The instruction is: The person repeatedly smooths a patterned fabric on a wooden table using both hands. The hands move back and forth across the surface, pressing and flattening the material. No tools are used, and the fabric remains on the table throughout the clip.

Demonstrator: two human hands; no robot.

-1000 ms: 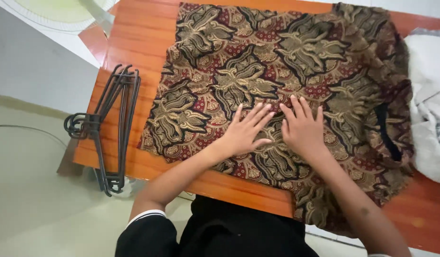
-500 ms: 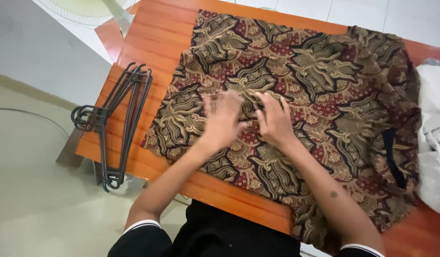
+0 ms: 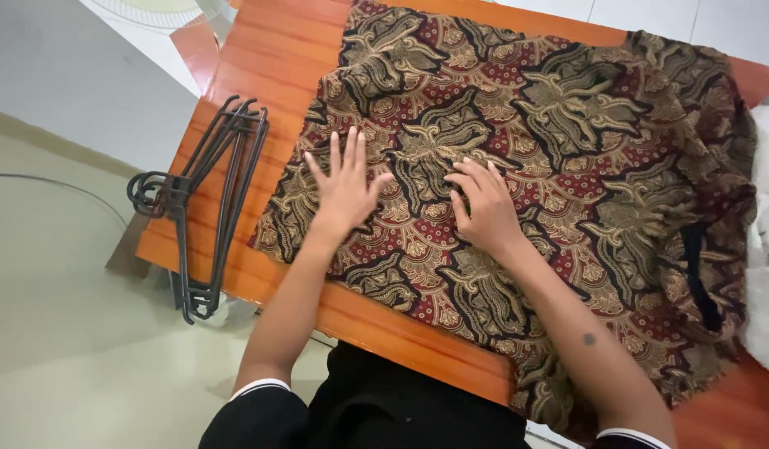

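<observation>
A patterned garment (image 3: 559,116) in dark red, black and gold lies spread over an orange wooden table (image 3: 259,66). My left hand (image 3: 344,185) rests flat on its left part, palm down with the fingers spread. My right hand (image 3: 482,205) presses on the cloth near the middle, fingers slightly bent and close together. Neither hand grips anything. The garment's lower right corner hangs over the table's near edge.
A bundle of black clothes hangers (image 3: 203,199) lies on the table's left end, partly over the edge. White cloth (image 3: 765,249) is piled at the right. Part of a pale fan (image 3: 164,10) shows at the top left, above a light floor (image 3: 60,333).
Both hands have slid leftward across the cloth. The left hand has moved out toward the garment's left edge and spread flat; the right hand follows near the middle.
</observation>
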